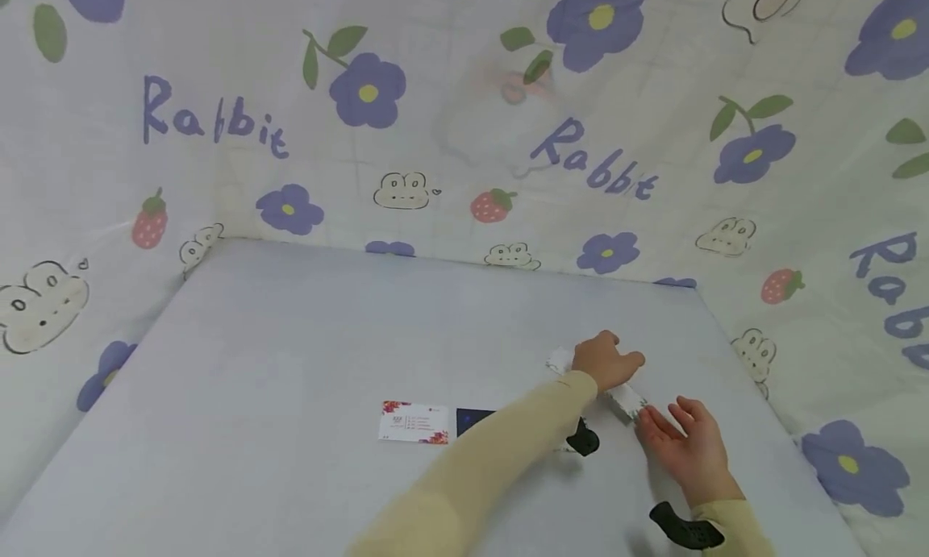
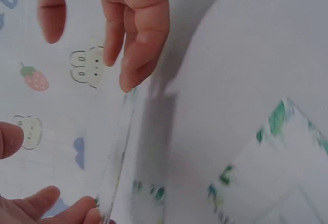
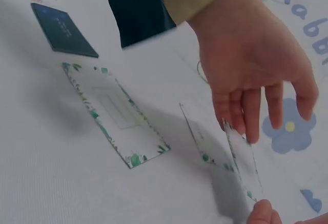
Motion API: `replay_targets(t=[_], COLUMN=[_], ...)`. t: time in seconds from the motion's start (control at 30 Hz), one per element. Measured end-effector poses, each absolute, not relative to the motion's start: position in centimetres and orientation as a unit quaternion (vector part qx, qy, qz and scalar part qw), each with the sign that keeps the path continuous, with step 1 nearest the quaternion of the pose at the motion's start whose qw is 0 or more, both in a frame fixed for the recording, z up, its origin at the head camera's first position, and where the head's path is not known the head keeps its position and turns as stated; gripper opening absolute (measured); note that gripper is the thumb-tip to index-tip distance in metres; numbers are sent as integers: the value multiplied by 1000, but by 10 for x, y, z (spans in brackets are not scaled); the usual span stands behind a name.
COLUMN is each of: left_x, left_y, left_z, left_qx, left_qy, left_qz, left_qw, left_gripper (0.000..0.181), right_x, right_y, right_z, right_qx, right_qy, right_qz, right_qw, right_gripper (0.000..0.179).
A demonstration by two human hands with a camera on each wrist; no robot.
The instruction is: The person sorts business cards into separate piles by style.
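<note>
A white card with a green leaf border (image 1: 626,402) stands on edge at a slant between the two hands. My left hand (image 1: 606,362) touches its far end with straight fingers, thumb held away from it, as the right wrist view shows. At the near end, my right hand (image 1: 689,446) touches the card with extended fingertips, its thumb apart. Another leaf-bordered card (image 3: 202,139) lies just beyond, partly behind the left hand in the head view. A third leaf-bordered card (image 3: 115,114) lies flat, mostly hidden under the left forearm in the head view.
To the left lie a dark blue card (image 1: 472,420), partly covered by the left sleeve, and a white card with red flowers (image 1: 414,422). A printed curtain (image 1: 450,138) encloses the white table (image 1: 290,339) at the back and sides. Each wrist wears a dark band.
</note>
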State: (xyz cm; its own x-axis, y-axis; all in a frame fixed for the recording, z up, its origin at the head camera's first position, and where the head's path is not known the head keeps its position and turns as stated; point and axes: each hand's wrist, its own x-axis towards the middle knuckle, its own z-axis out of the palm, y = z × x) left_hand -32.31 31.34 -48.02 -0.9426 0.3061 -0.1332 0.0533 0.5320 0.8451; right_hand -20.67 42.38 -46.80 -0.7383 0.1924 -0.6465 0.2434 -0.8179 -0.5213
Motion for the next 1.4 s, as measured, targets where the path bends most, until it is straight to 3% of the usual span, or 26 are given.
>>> replay_targets(t=[0.23,0.4,0.53,0.63,0.87,1.4], left_x=[-313,-303,-297,-288,-264,-247], left_y=[250,209,182,165,139,128], left_z=[-443,-429,-426,-429,-445,-470], left_qx=[126,108,88,86,82,41], left_qy=[792,710,665,650,630,594], left_qz=[562,641,682,695,711,736], left_qw=[202,270,292,294,301,324], left_gripper=[52,48,52,55,59,66], right_x=[-204,-203,-206,-206,-199,-195], right_y=[418,405,394,386,373,363], right_z=[-456,-452,-447,-448,-454,-464], right_qx=[315,277,241,222,186,173], right_qy=[380,466,543,591,683,757], right_qz=[-866,-834,-797,-768,-696,-619], right_qw=[75,105,109,112,120,118], right_gripper=[38,29,26,32,72,76])
